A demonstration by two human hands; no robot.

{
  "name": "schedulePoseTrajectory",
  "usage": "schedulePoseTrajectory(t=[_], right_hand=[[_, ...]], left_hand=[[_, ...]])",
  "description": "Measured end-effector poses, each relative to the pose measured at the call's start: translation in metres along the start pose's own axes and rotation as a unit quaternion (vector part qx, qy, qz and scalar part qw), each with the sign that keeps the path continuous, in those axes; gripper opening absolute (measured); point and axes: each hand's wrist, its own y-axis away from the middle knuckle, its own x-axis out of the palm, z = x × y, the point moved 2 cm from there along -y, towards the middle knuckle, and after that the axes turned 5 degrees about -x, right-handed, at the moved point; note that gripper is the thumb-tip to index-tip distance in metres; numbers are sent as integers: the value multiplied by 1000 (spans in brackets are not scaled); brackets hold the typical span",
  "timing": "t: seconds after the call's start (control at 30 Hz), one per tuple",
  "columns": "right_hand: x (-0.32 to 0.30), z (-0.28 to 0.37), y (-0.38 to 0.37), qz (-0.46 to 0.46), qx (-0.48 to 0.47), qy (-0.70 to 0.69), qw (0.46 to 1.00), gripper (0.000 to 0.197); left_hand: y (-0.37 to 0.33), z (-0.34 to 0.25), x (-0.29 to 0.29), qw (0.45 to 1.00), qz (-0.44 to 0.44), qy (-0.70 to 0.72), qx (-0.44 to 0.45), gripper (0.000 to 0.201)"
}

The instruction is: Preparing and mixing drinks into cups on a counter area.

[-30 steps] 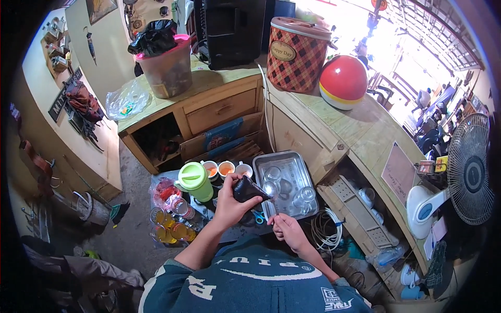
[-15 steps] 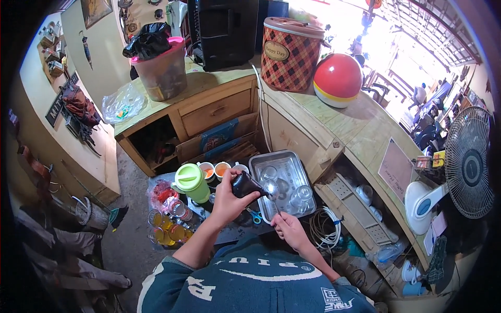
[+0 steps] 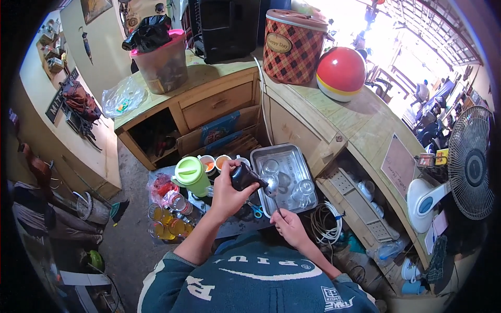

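Note:
My left hand (image 3: 225,197) is wrapped round a small dark bottle (image 3: 242,178), tilted with its neck down to the right. The neck is over the bowl of a metal spoon (image 3: 270,190); whether they touch I cannot tell. Pinched in my right hand (image 3: 290,227) is the spoon's handle, its bowl pointing away from me. Both are above the near left part of a rectangular metal tray (image 3: 300,169), in which clear glasses (image 3: 303,192) stand. Left of the bottle are a light green lidded pitcher (image 3: 191,175) and white cups (image 3: 223,160) with orange contents.
Several glasses of yellow liquid (image 3: 166,227) stand at the left of the low table, beside a red plastic bag (image 3: 158,183). Blue-handled scissors (image 3: 256,210) lie below my left hand. A coiled white cable (image 3: 327,224) is right of the tray; a fan (image 3: 420,206) stands on the counter.
The bottle and spoon stay together, with the bottle's neck still over the spoon's bowl. Both hands keep their grips. The view has shifted slightly.

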Motion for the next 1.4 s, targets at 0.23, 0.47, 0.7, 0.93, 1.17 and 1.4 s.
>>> schedulePoseTrajectory(t=[0.23, 0.47, 0.7, 0.93, 1.17, 1.4], right_hand=[[-1, 1, 1, -10, 5, -2, 1000, 29], [3, 3, -1, -28, 5, -49, 998, 27], [5, 2, -2, -31, 2, -36, 999, 27], [8, -3, 0, -15, -11, 18, 1000, 28], [4, -5, 3, -31, -16, 12, 999, 31], [4, -2, 6, -34, -35, -2, 999, 31]], left_hand=[[3, -1, -1, 1000, -15, 3, 2, 60], [6, -1, 4, 1000, -14, -3, 5, 59], [3, -3, 2, 1000, -18, -2, 9, 58], [3, -6, 2, 1000, -22, 3, 10, 57], [8, -8, 3, 999, -25, -8, 21, 56], [10, -11, 5, 999, -9, -11, 32, 56]])
